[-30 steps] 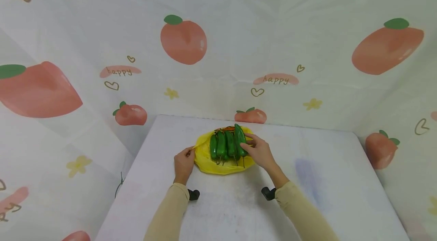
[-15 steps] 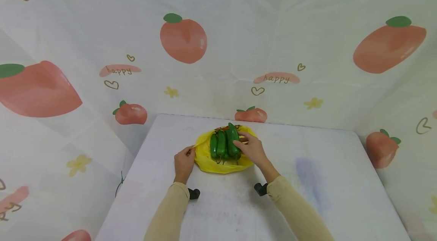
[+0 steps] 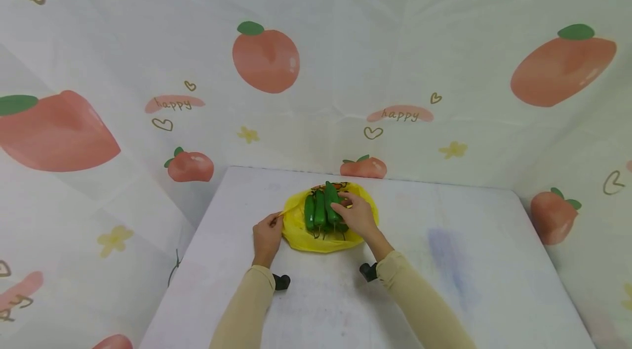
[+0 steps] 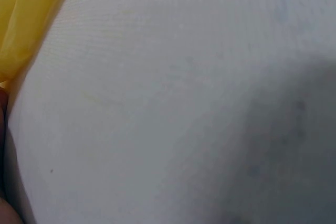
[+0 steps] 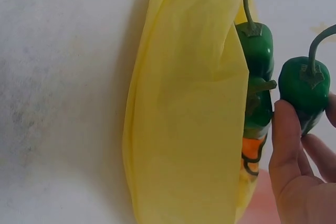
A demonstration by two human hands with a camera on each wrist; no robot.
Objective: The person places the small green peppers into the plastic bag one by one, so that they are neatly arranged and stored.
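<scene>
A yellow plastic bag point(image 3: 311, 243) lies spread open on the table with several green peppers point(image 3: 320, 210) side by side in it. My left hand point(image 3: 267, 237) pinches the bag's left rim between thumb and fingers. Over the bag, my right hand point(image 3: 359, 218) holds one green pepper point(image 3: 332, 198) above the others. The right wrist view shows this held pepper point(image 5: 303, 85) stem up between thumb and fingers, apart from the peppers point(image 5: 257, 51) inside the bag. In the left wrist view only a yellow bag edge point(image 4: 23, 19) and a bit of fingers show.
An orange patch with black lines point(image 5: 252, 153) shows at the bag's far side. The white table point(image 3: 474, 261) extends around the bag, with a bluish stain at right. A fruit-printed white sheet point(image 3: 316, 129) stands behind the table and along its sides.
My right hand has moved left across the bag with the green pepper in its fingers, from the right end of the row. My left hand has stayed at the bag's rim.
</scene>
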